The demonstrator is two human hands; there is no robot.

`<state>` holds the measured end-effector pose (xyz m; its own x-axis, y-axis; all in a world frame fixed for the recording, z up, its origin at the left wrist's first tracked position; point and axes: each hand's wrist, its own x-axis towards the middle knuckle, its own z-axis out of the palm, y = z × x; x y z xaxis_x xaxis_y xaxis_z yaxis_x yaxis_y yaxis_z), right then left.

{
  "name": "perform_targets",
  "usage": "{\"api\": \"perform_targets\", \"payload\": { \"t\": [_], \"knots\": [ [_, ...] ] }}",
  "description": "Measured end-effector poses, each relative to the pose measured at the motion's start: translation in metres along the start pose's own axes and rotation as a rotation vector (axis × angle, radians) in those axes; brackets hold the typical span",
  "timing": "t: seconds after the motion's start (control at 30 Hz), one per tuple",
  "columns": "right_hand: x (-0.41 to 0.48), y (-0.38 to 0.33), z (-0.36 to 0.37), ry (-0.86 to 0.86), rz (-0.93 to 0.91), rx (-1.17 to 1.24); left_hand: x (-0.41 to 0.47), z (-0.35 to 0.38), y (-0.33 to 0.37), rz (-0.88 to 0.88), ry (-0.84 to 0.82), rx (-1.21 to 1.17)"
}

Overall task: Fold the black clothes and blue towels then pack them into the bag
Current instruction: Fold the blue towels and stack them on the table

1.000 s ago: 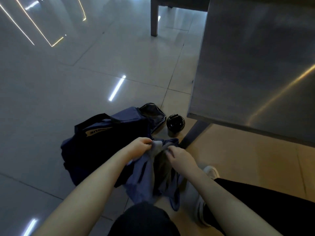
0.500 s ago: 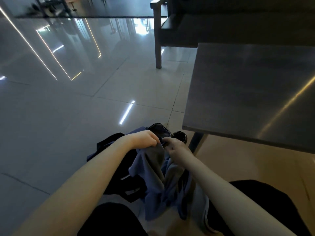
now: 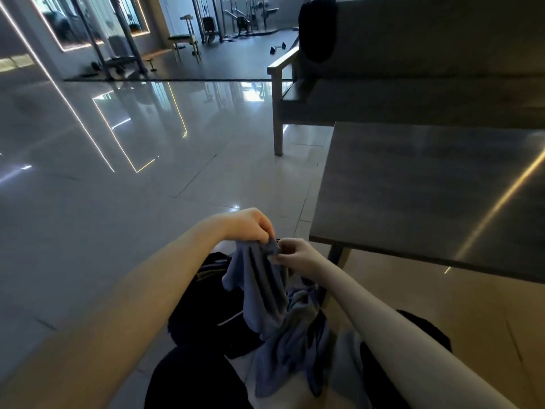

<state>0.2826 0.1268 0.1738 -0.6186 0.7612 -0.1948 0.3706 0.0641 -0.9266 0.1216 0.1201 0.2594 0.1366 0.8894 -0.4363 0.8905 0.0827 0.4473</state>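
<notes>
A blue towel [image 3: 271, 293] hangs in loose folds between my knees, held up by its top edge. My left hand [image 3: 250, 224] grips that edge from above with curled fingers. My right hand [image 3: 295, 255] pinches the same edge just to the right, the two hands almost touching. Under the towel on the floor lies the dark bag [image 3: 206, 308], mostly hidden by the cloth and my left forearm. No black clothes can be made out apart from my own dark trousers.
A grey table [image 3: 427, 196] stands at the right, its near corner close to my right hand. Behind it is a bench seat [image 3: 383, 98] with a metal leg. Glossy tiled floor [image 3: 118, 216] stretches to the left; gym machines stand far back.
Both hands have lifted the towel higher off the bag. My head has tilted up, so the bench and gym now show and the bag has slid low in view.
</notes>
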Motion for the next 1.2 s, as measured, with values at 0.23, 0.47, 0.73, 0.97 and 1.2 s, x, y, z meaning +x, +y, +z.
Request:
{"api": "perform_targets", "payload": {
  "t": [0.23,0.47,0.73,0.97,1.2],
  "knots": [
    [-0.028,-0.042,-0.021,0.291,-0.116,-0.156,-0.027,-0.024,0.010,-0.023,0.032,0.232],
    [-0.067,-0.047,-0.067,0.396,-0.020,-0.147,-0.059,-0.050,0.031,-0.069,0.222,0.328],
    [-0.074,-0.090,-0.057,0.162,-0.168,0.242,-0.065,-0.046,0.133,0.223,0.312,0.313],
    [-0.101,-0.090,-0.086,0.407,-0.195,0.015,-0.069,-0.041,0.129,0.178,0.376,0.169],
    [-0.115,-0.113,-0.102,0.455,-0.232,0.029,-0.073,-0.023,0.132,0.262,0.513,-0.302]
  ]
}}
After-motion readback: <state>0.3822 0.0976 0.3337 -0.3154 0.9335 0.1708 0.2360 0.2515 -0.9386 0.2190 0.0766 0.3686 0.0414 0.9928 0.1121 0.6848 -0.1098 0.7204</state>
